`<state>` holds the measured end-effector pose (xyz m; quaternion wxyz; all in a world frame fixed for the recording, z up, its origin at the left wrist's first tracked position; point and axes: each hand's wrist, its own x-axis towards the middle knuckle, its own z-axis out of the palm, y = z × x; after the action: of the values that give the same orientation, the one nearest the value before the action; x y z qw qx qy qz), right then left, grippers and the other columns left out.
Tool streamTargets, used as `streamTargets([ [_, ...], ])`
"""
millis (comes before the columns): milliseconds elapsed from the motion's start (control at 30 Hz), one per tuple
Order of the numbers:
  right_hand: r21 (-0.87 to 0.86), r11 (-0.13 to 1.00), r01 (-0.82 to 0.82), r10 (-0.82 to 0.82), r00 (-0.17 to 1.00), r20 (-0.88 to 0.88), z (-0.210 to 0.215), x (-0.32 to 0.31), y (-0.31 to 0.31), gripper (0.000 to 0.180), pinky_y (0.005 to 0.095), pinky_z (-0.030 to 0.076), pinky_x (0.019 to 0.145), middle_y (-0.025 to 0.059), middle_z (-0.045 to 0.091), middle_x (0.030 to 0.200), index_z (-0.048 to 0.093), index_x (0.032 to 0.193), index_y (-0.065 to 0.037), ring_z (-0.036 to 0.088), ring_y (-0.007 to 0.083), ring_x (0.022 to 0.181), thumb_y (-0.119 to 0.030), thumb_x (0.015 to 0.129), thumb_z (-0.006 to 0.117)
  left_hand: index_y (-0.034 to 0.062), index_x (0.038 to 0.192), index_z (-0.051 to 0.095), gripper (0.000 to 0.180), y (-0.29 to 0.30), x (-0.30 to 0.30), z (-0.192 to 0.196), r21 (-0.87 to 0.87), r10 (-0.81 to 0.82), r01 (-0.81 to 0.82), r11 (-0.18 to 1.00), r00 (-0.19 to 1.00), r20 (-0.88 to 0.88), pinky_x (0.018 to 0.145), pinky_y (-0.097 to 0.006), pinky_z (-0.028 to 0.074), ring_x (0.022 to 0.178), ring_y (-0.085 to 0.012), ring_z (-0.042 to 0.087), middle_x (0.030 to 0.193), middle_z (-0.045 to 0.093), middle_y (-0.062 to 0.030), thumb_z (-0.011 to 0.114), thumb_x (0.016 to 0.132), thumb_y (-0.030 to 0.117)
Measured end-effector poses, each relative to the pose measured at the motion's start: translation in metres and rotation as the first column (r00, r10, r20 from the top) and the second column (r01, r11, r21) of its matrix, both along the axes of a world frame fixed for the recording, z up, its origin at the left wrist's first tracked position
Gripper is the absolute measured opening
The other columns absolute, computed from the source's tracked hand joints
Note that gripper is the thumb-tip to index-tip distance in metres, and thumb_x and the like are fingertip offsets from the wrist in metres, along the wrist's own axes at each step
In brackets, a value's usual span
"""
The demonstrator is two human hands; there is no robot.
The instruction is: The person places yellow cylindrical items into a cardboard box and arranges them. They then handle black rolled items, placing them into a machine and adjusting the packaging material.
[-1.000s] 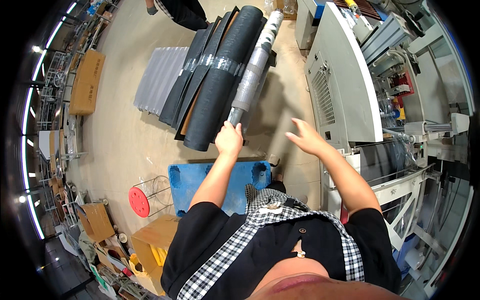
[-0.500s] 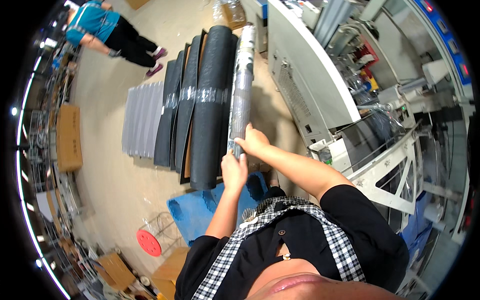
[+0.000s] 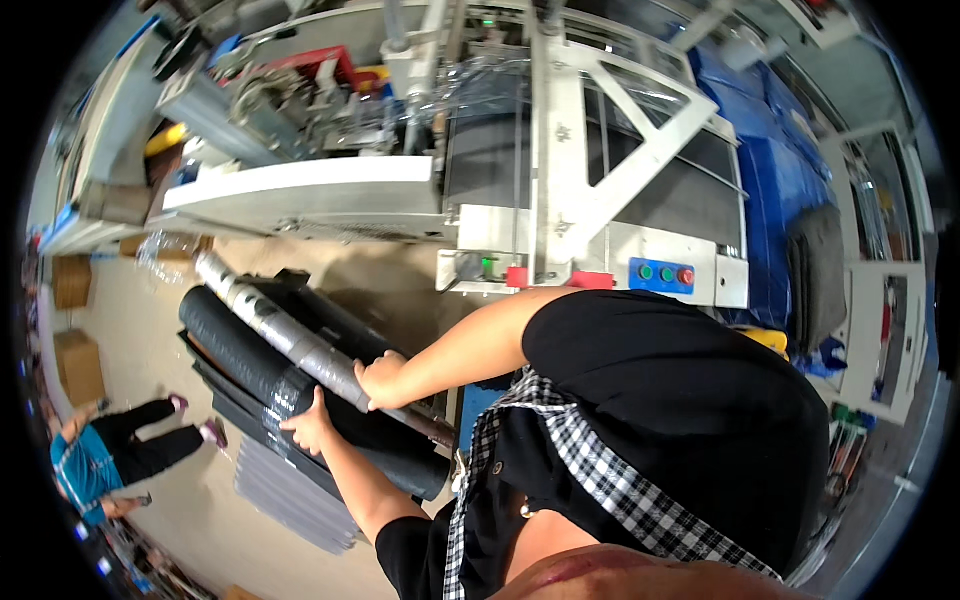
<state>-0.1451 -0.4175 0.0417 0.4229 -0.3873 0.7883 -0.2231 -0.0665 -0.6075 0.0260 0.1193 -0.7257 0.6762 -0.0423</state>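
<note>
My right hand (image 3: 383,380) is wrapped over a narrow roll in silvery, patched wrapping (image 3: 310,352), near its closer end. This roll lies slantwise along a thick black roll of sheet material (image 3: 235,340), bound with clear tape (image 3: 286,392). My left hand (image 3: 312,426) lies on the black roll beside the tape, thumb and fingers spread. The undersides of both rolls are hidden. More dark rolled sheets (image 3: 225,395) lie against the black roll on its left, and another dark roll (image 3: 340,318) lies on the far side of the silvery one.
Ahead stands a large white machine with a dark belt (image 3: 490,165), a triangular white frame (image 3: 640,140) and a blue button panel (image 3: 661,275). Grey corrugated sheets (image 3: 290,495) lie at lower left. A person in a teal top (image 3: 85,465) stands at far left, near cardboard boxes (image 3: 78,365).
My view has turned right, bringing the machine to the front. My left hand has shifted from the silvery roll's end onto the black roll; the right stays on the silvery one.
</note>
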Motion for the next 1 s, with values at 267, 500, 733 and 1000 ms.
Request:
streamTargets([
  [267,-0.469,0.868,-0.161,0.298,0.925,0.234,0.043,-0.073,0.087,0.057,0.0415,0.050,0.089,0.0208,0.065,0.112,0.053,0.128,0.001,0.062,0.0378,0.104,-0.041,0.090,0.060,0.0168,0.145,0.024,0.124,-0.015,0.017,0.001,-0.004,0.001,-0.001,1.000,1.000,0.000,0.091,-0.053,0.048,0.117,-0.0399,0.054,0.130,0.052,-0.0227,0.077,0.049,0.076],
  [500,-0.286,0.888,0.361,-0.250,0.899,0.359,0.086,-0.139,0.247,0.039,0.0306,0.052,0.086,0.0104,0.067,0.109,0.059,0.124,-0.003,0.064,0.0154,0.097,-0.015,0.088,0.067,-0.0028,0.130,0.051,0.060,-0.051,0.016,0.022,-0.462,-0.468,0.263,0.847,0.781,-0.414,0.103,-0.046,0.040,0.119,-0.0377,0.053,0.125,0.058,-0.0224,0.072,0.080,0.023],
  [733,-0.320,0.805,0.501,-0.387,0.850,0.358,0.102,-0.147,0.268,0.028,0.0289,0.050,0.081,0.0069,0.068,0.101,0.063,0.117,-0.002,0.062,0.0123,0.090,-0.012,0.091,0.065,0.0120,0.128,0.055,0.060,0.059,-0.088,0.086,-0.397,-0.872,0.786,0.474,0.356,-0.337,0.104,-0.048,0.037,0.123,-0.0404,0.046,0.133,0.048,-0.0229,0.074,0.072,0.021],
  [1000,-0.332,0.782,0.527,-0.434,0.843,0.317,0.107,-0.161,0.261,0.028,0.0291,0.050,0.082,0.0073,0.068,0.101,0.063,0.116,-0.002,0.064,0.0141,0.093,-0.009,0.089,0.065,0.0255,0.139,0.047,0.072,0.060,-0.078,0.028,-0.041,-0.666,0.681,0.731,0.699,-0.261,0.098,-0.045,0.047,0.132,-0.0435,0.036,0.155,0.017,-0.0206,0.066,0.073,0.005],
])
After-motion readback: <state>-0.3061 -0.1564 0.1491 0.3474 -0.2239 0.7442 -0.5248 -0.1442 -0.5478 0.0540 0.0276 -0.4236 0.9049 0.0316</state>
